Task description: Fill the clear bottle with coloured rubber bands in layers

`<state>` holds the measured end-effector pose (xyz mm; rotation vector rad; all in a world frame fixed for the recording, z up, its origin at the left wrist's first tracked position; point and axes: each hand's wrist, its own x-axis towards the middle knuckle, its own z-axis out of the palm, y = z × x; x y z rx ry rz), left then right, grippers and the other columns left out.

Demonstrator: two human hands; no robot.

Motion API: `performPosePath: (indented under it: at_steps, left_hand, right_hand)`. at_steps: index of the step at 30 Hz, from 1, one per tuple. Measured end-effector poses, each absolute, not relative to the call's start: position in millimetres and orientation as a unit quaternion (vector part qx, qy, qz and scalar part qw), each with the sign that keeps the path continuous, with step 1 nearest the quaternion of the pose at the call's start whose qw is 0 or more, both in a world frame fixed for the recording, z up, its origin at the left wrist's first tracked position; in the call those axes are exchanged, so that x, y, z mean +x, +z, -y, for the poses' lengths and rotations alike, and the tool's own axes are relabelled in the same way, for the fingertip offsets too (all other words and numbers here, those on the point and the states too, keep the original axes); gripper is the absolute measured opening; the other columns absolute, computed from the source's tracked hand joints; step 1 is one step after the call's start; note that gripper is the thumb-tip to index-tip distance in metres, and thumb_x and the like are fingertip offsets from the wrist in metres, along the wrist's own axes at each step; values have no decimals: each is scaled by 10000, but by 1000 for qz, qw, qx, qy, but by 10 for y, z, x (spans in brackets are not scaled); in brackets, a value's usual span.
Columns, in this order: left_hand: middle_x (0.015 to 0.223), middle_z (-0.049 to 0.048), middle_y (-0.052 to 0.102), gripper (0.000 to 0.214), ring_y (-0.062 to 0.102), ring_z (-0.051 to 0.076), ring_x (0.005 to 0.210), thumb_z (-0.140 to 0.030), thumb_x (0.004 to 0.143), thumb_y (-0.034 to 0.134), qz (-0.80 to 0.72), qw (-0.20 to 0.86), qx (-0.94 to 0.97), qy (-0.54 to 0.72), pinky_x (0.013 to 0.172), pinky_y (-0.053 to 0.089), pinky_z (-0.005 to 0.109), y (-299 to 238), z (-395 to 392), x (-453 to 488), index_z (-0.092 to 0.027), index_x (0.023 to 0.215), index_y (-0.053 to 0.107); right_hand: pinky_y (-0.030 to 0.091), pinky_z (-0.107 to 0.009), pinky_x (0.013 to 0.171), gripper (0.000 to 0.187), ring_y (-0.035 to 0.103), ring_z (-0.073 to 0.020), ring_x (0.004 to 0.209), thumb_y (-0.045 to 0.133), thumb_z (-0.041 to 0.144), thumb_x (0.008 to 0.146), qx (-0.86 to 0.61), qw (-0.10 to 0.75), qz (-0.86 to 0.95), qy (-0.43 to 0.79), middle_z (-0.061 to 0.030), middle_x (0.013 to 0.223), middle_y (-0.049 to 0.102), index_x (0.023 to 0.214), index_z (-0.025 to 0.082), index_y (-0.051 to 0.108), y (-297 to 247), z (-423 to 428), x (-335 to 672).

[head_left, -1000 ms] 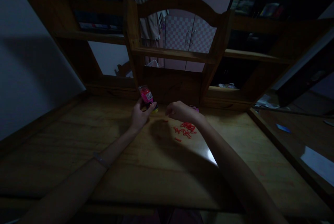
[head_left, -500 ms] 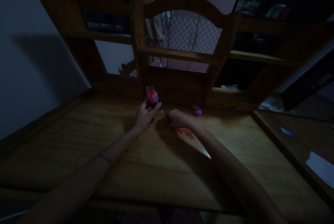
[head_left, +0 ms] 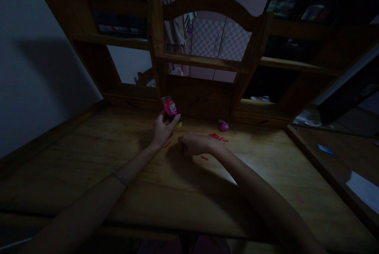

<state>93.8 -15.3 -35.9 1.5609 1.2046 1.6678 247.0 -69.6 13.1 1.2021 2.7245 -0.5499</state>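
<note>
"Where is the camera worn?"

"On the person's head, on the near-edge side of the table [head_left: 142, 202], facing forward and down."

"How near is that?"

"Close: the forearms [head_left: 254, 179] run in from the bottom, and the left hand [head_left: 162, 131] and right hand [head_left: 194, 144] sit mid-view."

"And how wide?"

"Past the left edge to the wall [head_left: 32, 80], past the right edge, and over the far edge, through the shelf unit [head_left: 201, 63], to the wardrobe doors [head_left: 205, 39] beyond."

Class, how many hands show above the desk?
2: the left hand holds the jar; the right hand is near the red bands. No other hands show.
</note>
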Motion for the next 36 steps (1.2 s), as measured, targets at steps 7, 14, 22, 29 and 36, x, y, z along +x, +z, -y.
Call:
performPosePath:
  at_steps: [7, 14, 22, 29, 36]
  left_hand:
    - [1058, 86, 671, 456, 625, 209, 959, -459, 742, 690, -445, 269, 592, 617, 862, 476, 313, -329, 187, 940, -165, 1082, 615]
    - [1059, 97, 671, 468, 628, 221, 969, -465, 737, 690, -447, 270, 591, 615, 865, 486, 327, -370, 156, 934, -163, 1087, 614]
    - [1064, 85, 676, 463, 630, 217, 969, -460, 736, 700, -454, 265, 592, 611, 867, 482, 325, -355, 168, 931, -174, 1091, 619]
    - [1015, 93, 681, 459, 641, 214, 919, -461, 712, 715, -455, 273, 582, 616, 830, 499, 316, -379, 136, 931, -162, 1050, 628]
    - [1024, 88, 673, 459, 630, 208, 926, -471, 725, 699, -450, 271, 588, 615, 849, 490, 318, -344, 164, 935, -161, 1055, 622]
  right_hand:
    - [366, -208, 533, 238, 608, -141, 677, 628, 279, 707, 395, 41, -896, -197, -43, 836, 699, 899, 155, 697, 144, 668, 2490]
    - [392, -239, 575, 367, 607, -162, 677, 602, 440, 747, 414, 77, -891, -170, -92, 867, 696, 928, 136, 696, 150, 697, 2465]
    - [422, -262, 592, 288, 647, -210, 750, 602, 242, 736, 413, 105, -896, -128, -120, 919, 714, 978, 127, 708, 226, 847, 2383]
    - [409, -276, 560, 272, 657, -234, 731, 618, 208, 709, 419, 97, -897, -105, -139, 874, 720, 941, 102, 714, 196, 852, 2365]
    - [361, -245, 503, 242, 615, -175, 633, 635, 284, 725, 421, 75, -896, -116, -110, 824, 710, 879, 115, 715, 223, 795, 2413]
